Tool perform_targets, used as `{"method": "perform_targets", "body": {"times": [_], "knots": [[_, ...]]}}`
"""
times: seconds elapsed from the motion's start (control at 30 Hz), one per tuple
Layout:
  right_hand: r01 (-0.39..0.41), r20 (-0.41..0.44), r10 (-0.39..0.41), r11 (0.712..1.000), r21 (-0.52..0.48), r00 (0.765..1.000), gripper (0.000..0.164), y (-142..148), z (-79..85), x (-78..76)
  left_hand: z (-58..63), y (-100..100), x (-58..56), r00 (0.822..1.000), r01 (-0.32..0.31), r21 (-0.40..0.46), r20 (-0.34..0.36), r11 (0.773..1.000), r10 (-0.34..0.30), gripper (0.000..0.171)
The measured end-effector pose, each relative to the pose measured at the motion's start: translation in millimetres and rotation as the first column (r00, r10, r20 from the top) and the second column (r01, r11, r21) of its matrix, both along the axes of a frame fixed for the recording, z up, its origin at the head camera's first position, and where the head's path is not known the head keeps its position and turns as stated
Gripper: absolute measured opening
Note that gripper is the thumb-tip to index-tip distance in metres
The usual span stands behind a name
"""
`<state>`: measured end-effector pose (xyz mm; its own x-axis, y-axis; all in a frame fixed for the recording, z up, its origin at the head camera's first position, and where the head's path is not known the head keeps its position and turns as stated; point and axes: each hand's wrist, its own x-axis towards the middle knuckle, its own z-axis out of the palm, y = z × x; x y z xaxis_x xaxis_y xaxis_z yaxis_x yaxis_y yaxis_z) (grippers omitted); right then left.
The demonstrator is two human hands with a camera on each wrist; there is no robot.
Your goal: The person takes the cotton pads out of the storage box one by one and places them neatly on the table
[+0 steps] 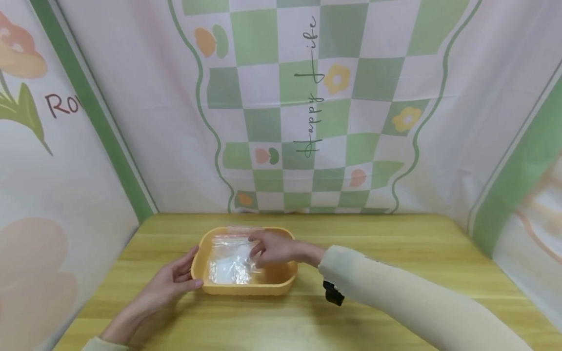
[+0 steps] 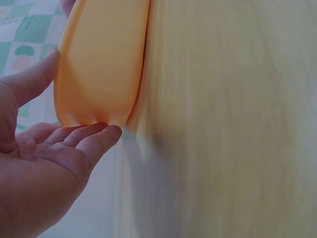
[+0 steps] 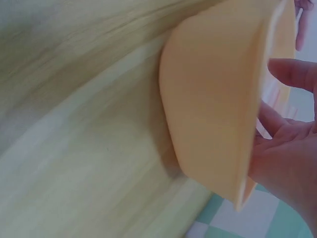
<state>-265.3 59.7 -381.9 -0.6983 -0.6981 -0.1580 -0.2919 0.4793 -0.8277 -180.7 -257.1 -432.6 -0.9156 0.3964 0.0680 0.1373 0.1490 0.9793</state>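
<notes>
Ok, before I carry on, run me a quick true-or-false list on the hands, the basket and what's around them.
1. The left hand holds one end of the yellow basket. True.
2. The right hand is flat on the table. False: it is at the basket, its fingers inside the rim.
3. Clear plastic lies inside the basket. True.
4. The basket is upside down. False: it stands upright, its opening facing up.
5. The backdrop is plain. False: it carries green checks, flowers and lettering.
</notes>
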Motion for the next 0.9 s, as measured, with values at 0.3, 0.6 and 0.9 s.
{"method": "perform_targets", "body": {"times": [0.3,0.6,0.9], "knots": [[0.057,-0.085,-0.059,0.998,-0.025,0.995,0.070,-3.5,-8.2,1.8,-2.4,-1.9,-0.1,1.000,0.025,0.008,-0.003,1.000,-0.025,0.093],[0.055,-0.073,-0.059,0.996,-0.066,0.996,0.071,-6.5,-10.0,-3.4,-2.9,-3.8,-2.0,0.999,0.037,0.015,0.000,0.999,-0.037,0.092],[0.090,0.060,-0.086,0.994,-0.060,0.994,0.077,-8.2,-5.8,-2.6,-2.9,-3.9,-1.5,0.999,0.036,0.034,0.010,0.999,-0.037,0.092]]}}
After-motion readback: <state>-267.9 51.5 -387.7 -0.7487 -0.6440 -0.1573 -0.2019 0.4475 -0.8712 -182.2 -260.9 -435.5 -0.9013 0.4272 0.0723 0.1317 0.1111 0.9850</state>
